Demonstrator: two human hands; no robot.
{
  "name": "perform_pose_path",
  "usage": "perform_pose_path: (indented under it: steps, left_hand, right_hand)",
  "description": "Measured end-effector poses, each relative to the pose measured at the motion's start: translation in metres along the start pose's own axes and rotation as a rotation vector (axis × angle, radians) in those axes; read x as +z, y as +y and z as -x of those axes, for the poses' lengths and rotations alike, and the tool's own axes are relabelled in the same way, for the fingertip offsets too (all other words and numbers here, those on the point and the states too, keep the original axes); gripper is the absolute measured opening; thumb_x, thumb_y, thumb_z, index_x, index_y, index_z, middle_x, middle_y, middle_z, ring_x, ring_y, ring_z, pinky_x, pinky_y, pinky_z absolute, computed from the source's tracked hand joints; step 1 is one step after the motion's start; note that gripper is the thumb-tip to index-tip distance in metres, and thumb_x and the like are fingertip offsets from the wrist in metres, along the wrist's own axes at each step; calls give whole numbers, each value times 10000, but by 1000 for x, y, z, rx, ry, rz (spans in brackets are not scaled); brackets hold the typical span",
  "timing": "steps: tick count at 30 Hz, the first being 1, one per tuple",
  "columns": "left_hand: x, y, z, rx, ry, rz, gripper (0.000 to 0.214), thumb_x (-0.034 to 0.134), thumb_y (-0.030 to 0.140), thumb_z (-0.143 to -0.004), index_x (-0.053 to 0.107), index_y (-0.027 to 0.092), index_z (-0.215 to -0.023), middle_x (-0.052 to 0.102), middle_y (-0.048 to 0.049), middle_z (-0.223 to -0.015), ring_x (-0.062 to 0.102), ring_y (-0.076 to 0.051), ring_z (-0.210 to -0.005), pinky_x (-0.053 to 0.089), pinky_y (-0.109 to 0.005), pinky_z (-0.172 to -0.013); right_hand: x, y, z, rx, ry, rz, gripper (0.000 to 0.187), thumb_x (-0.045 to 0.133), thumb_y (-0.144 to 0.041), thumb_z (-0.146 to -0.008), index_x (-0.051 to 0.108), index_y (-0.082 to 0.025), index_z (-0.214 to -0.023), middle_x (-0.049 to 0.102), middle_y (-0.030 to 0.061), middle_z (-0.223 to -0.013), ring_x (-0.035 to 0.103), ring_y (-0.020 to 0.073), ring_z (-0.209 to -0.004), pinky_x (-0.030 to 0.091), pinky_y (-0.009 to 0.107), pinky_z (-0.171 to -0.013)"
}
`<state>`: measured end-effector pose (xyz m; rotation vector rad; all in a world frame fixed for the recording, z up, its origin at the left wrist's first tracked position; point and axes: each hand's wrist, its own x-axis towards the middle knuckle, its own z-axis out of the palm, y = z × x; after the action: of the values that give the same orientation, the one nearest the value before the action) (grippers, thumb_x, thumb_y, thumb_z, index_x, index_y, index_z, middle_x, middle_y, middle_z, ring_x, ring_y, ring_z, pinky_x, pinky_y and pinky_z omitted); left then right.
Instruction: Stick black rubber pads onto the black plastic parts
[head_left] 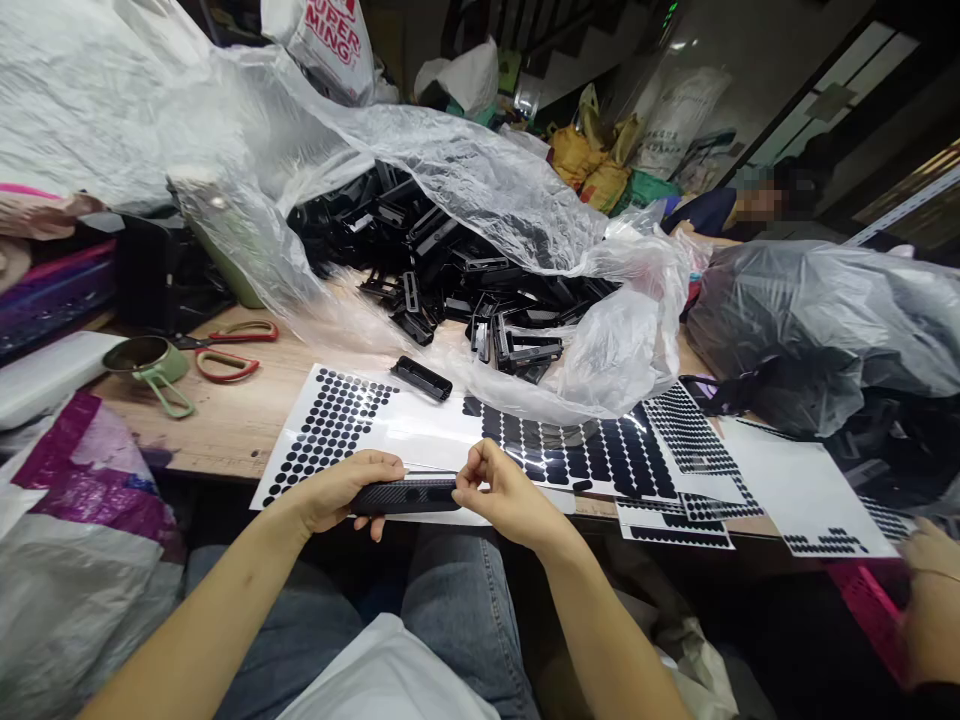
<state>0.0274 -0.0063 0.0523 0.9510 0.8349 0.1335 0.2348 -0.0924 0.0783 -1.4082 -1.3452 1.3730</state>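
Note:
My left hand point(352, 492) is closed around the left end of a long black plastic part point(409, 494) with a carbon-fibre-like pattern, held level over the table's front edge. At the part's right end, the thumb and forefinger of my right hand point(499, 492) are pinched together and touch it. Whether something small sits between those fingertips is too small to see. Beneath and beyond both hands lie a sheet of round black stickers point(330, 430) and a sheet of elongated black stickers point(577, 450). One loose black plastic piece point(421, 379) rests on the white sheet ahead.
Clear plastic sheeting point(480, 200) surrounds a heap of black plastic parts point(450, 260). Red-handled scissors point(229, 362) and a green cup point(146, 362) stand on the table point(217, 425) at left. Rightward are a filled bag point(825, 320), more sticker sheets point(810, 490) and another person's hand point(930, 560).

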Motion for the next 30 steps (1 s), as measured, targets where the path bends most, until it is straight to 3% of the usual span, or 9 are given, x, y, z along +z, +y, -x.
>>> perform_pose_path:
  steps: [15, 20, 25, 30]
  left_hand:
    - [0, 0, 1, 8, 3, 21, 247, 565, 351, -774, 515, 132, -670, 532, 6, -451, 566, -134, -341, 280, -135, -269]
    - [2, -3, -2, 43, 32, 59, 256, 575, 354, -763, 501, 139, -646, 529, -1, -432, 575, -149, -350, 272, -136, -273]
    - [5, 0, -3, 111, 100, 89, 234, 550, 340, -783, 510, 143, -664, 533, -12, -403, 558, -147, -339, 300, -147, -288]
    - [2, 9, 3, 196, 215, 160, 220, 533, 309, -813, 567, 114, -718, 608, -56, -526, 529, -113, -359, 327, -163, -308]
  right_hand:
    - [7, -8, 3, -6, 112, 110, 171, 522, -191, -733, 368, -228, -797, 487, -58, -713, 435, 104, -627, 375, 268, -626]
    - [19, -1, 2, 0, 256, 34, 225, 565, -219, -740, 362, -233, -837, 507, -55, -713, 457, 107, -626, 387, 265, -613]
    - [33, 5, 1, -143, 502, -141, 222, 573, -241, -773, 362, -234, -843, 514, -34, -770, 495, 111, -717, 404, 275, -696]
    - [11, 0, 0, -214, 563, -341, 280, 630, -250, -739, 360, -232, -814, 518, -41, -756, 486, 100, -701, 390, 260, -681]
